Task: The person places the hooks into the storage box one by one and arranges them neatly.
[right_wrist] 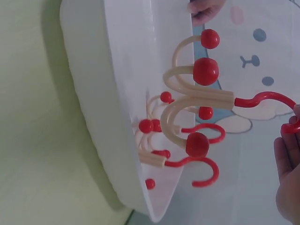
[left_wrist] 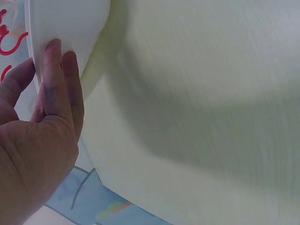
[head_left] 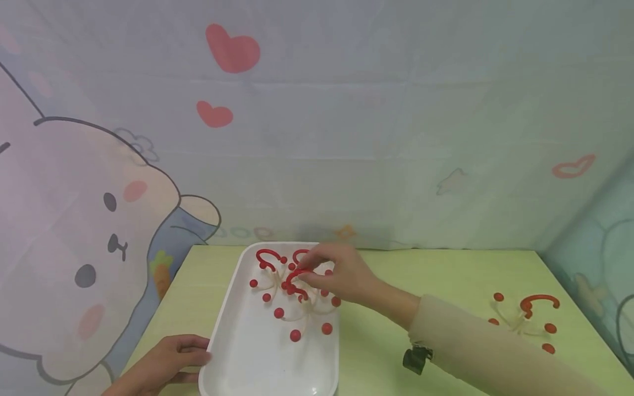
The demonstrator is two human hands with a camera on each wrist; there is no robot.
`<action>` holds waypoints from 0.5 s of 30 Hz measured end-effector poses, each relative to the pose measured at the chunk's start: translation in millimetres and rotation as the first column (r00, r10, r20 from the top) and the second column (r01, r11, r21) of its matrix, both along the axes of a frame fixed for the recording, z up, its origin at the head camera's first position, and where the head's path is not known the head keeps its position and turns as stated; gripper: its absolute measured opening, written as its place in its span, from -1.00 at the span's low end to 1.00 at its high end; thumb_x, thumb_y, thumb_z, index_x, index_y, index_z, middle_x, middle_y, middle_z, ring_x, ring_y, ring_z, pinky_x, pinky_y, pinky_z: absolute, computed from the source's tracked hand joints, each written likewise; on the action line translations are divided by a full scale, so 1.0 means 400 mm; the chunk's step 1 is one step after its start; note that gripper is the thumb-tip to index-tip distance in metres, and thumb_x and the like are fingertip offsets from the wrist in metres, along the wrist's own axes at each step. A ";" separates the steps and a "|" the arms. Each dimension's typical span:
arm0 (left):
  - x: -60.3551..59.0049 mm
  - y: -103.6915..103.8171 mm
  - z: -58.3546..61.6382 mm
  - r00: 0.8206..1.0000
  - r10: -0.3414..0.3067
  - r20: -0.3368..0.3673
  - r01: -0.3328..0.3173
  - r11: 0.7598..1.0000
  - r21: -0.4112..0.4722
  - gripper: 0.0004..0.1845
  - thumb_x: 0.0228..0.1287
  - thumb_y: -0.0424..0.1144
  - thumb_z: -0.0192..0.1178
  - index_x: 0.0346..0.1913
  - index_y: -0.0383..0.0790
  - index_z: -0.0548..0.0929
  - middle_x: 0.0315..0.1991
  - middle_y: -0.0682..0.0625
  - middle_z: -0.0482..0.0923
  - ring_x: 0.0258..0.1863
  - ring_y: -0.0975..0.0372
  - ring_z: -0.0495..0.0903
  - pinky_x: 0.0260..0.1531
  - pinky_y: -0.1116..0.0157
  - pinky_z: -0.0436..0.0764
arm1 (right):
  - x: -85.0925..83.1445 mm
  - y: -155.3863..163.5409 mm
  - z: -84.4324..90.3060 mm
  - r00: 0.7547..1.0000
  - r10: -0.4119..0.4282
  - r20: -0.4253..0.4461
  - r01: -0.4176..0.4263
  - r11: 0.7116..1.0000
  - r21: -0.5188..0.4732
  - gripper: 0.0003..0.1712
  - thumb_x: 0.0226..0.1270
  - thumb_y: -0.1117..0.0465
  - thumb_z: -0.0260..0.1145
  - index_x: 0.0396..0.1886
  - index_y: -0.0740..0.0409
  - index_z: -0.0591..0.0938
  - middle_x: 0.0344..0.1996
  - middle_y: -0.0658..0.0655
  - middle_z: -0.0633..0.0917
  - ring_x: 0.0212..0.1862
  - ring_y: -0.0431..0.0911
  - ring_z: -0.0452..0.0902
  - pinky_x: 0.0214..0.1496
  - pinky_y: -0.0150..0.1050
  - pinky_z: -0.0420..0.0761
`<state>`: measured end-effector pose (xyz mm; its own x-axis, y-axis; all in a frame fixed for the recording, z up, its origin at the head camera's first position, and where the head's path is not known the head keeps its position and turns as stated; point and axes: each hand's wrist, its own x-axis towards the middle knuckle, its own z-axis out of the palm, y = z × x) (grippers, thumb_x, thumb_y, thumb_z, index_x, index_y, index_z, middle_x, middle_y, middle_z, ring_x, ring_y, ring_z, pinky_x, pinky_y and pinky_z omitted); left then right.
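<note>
While the left hand [head_left: 165, 363] rests at the near left corner of the white tray [head_left: 242, 357], its straight fingers [left_wrist: 58, 79] press against the tray's outer rim and the thumb lies just beside the edge, gripping nothing. This tray sits on the pale green table [head_left: 446, 275], its long side running away from the person. Farther in, a tangle of hooks [head_left: 292, 297] lies in the tray's far half: cream curved arms tipped with red balls, each with a red hook at the top. Over that pile the right hand [head_left: 337, 272] reaches from the right in a beige sleeve [head_left: 485, 346], and its fingertips [right_wrist: 293, 129] pinch the red hook [right_wrist: 267, 99] of 1 piece, which the right wrist view shows lifted above the others. Well apart, on the table's right side, 1 more hook piece [head_left: 527, 316] lies alone. Behind the table hangs a cartoon cloth backdrop [head_left: 346, 110].
</note>
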<state>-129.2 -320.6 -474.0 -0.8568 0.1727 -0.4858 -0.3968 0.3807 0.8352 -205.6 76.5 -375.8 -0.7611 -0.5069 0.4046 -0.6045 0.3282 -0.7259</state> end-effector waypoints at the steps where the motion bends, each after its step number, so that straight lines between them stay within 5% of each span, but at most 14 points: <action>1: 0.000 0.000 0.000 1.000 0.004 0.002 -0.004 1.000 -0.003 -0.46 0.44 -0.25 0.41 0.26 -0.61 0.57 0.06 -0.15 0.74 0.01 0.03 0.75 0.04 0.01 0.83 | 0.001 -0.012 -0.002 1.000 0.004 0.006 -0.004 1.000 0.001 -0.85 0.34 0.25 0.57 -0.13 0.00 0.82 -0.25 -0.16 0.81 -0.11 -0.26 0.72 0.03 -0.28 0.79; 7: 0.000 -0.007 -0.005 1.000 -0.019 -0.016 0.020 0.999 0.038 -0.46 0.46 -0.26 0.38 0.27 -0.64 0.54 0.05 -0.13 0.75 0.03 0.05 0.75 0.04 0.00 0.83 | 0.004 -0.074 -0.023 0.998 0.068 0.006 -0.068 0.997 -0.040 -0.85 0.33 0.29 0.58 -0.15 0.04 0.83 -0.29 -0.16 0.79 -0.15 -0.28 0.66 0.01 -0.29 0.77; 15: -0.004 0.011 -0.004 0.998 0.067 0.009 -0.066 0.997 -0.031 -0.45 0.39 -0.27 0.45 0.27 -0.58 0.57 0.05 -0.15 0.74 0.00 0.04 0.75 0.02 0.00 0.84 | 0.000 -0.136 -0.050 0.994 0.111 0.000 -0.111 0.992 -0.053 -0.85 0.34 0.32 0.56 -0.13 0.11 0.82 -0.25 0.02 0.84 -0.16 -0.31 0.70 0.07 -0.21 0.81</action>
<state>-130.6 -316.3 -475.7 -0.8611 0.1004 -0.4984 -0.4303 0.3783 0.8196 -205.7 22.0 -395.8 -0.7030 -0.5661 0.4305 -0.6324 0.2207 -0.7425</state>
